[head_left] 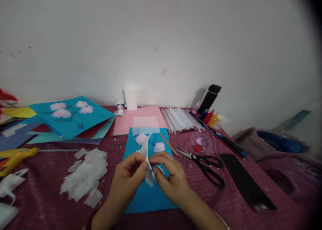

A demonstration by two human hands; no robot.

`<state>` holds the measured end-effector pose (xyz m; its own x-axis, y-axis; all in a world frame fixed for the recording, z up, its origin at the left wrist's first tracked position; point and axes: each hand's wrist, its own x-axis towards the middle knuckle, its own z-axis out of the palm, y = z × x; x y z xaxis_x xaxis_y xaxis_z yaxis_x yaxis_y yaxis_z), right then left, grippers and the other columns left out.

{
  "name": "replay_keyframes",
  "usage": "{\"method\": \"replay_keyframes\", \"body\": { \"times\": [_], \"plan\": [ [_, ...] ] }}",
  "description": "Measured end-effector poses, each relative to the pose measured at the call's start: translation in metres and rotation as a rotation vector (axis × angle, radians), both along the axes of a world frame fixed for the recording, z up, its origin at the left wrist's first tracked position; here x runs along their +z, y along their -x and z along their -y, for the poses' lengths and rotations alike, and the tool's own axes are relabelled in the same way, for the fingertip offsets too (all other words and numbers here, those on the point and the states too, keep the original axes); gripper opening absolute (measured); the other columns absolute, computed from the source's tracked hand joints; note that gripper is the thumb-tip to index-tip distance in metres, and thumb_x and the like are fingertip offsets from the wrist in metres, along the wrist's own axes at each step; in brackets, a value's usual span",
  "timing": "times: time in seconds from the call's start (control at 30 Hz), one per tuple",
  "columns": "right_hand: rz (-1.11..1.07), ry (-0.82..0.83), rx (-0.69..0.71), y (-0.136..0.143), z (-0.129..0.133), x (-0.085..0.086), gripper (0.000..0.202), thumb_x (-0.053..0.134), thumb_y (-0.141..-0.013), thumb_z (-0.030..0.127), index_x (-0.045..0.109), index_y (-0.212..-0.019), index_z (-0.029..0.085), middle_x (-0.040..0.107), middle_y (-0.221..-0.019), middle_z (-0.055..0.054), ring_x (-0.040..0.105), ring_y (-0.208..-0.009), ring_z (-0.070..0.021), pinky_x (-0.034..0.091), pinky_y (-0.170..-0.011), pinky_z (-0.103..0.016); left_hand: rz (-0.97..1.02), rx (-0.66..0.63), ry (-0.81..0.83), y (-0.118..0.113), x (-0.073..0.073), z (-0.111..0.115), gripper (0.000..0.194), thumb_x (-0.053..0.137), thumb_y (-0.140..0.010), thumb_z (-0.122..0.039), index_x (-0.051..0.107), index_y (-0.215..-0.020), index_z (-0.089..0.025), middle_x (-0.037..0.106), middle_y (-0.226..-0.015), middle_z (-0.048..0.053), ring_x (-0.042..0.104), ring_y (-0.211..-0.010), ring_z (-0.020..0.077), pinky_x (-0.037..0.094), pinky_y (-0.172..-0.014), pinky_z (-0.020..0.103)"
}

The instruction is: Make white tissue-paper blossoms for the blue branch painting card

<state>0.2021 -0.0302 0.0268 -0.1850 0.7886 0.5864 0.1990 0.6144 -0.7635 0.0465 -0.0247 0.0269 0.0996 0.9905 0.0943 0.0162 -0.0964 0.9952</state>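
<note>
A strip of white tissue paper (pixel 148 156) stands upright between my two hands, above a blue sheet (pixel 151 199). My left hand (pixel 132 171) pinches it from the left between thumb and fingers. From the right, my right hand (pixel 169 173) pinches the same paper. Pale pink tissue flowers (pixel 159 147) and thin drawn stems show on the blue sheet; its middle is partly hidden by my hands. A heap of white tissue squares (pixel 87 173) lies left of my left hand. Across the top of the blue sheet rests a pale tissue piece (pixel 145 122).
Black-handled scissors (pixel 206 164), a phone (pixel 248 181) and a wooden stick (pixel 168 144) lie at the right. A yellow glue gun (pixel 18 156) is at the left, below a finished-looking blue flower sheet (pixel 72 117). Paint bottles (pixel 208 116) and a black bottle (pixel 209 98) stand behind.
</note>
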Motion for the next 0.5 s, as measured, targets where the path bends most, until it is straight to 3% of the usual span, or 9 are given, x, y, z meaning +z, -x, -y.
{"method": "replay_keyframes", "body": {
  "times": [0.2, 0.37, 0.5],
  "plan": [
    [-0.092, 0.122, -0.05, 0.0033, -0.0048, -0.0037, 0.022, 0.052, -0.079, 0.009, 0.066, -0.087, 0.023, 0.065, -0.08, -0.001, 0.062, -0.076, -0.014, 0.049, -0.068, -0.025, 0.044, -0.079, 0.007, -0.0011, -0.0004, -0.0004, 0.014, 0.057, -0.079, -0.028, 0.058, -0.07, -0.018, 0.051, -0.053, -0.003, 0.048, -0.05, 0.0103, 0.04, -0.051, 0.022],
    [-0.096, 0.157, -0.056, 0.0028, -0.006, -0.0044, 0.019, 0.052, -0.079, 0.011, 0.067, -0.085, 0.022, 0.066, -0.079, -0.002, 0.062, -0.073, -0.0136, 0.048, -0.064, -0.024, -0.048, -0.042, -0.041, -0.0064, 0.0067, -0.003, 0.012, 0.062, -0.07, -0.026, 0.057, -0.064, -0.017, 0.048, -0.051, -0.004, 0.045, -0.047, 0.0093, 0.037, -0.046, 0.021],
    [-0.057, 0.149, -0.043, 0.0042, -0.0065, -0.0055, 0.019, 0.052, -0.079, 0.011, 0.067, -0.082, 0.021, 0.065, -0.075, -0.001, 0.061, -0.07, -0.013, 0.047, -0.064, -0.024, -0.106, 0.023, -0.083, -0.0086, 0.0042, -0.0037, 0.016, 0.062, -0.071, -0.028, 0.056, -0.062, -0.017, 0.049, -0.055, -0.003, 0.047, -0.05, 0.0098, 0.038, -0.048, 0.021]
  ]
}}
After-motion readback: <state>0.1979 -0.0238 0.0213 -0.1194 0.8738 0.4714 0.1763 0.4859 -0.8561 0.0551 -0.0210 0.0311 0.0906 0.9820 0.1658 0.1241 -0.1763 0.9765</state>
